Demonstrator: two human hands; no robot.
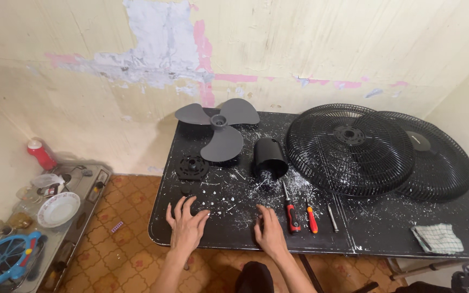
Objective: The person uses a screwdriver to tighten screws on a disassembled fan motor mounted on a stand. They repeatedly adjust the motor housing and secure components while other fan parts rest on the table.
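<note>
My left hand (185, 225) lies flat, fingers spread, on the near edge of a black, white-spattered table (386, 233). My right hand (270, 230) rests palm down beside it, just left of a red-and-black screwdriver (290, 209). Neither hand holds anything. A smaller red screwdriver (311, 217) and a thin metal tool (333, 217) lie further right. Behind the hands are a grey three-blade fan propeller (221, 127), a round black ribbed part (192, 167) and a black cylindrical motor cover (270, 157). Small white bits lie scattered between my hands.
Two black wire fan grilles (351, 147) (441, 160) overlap on the table's right half. A checked cloth (436, 237) lies near the front right. On the left, a low gas stove (77, 190) carries a white plate (58, 209), a red bottle (41, 153) and a blue fan grille (4, 259).
</note>
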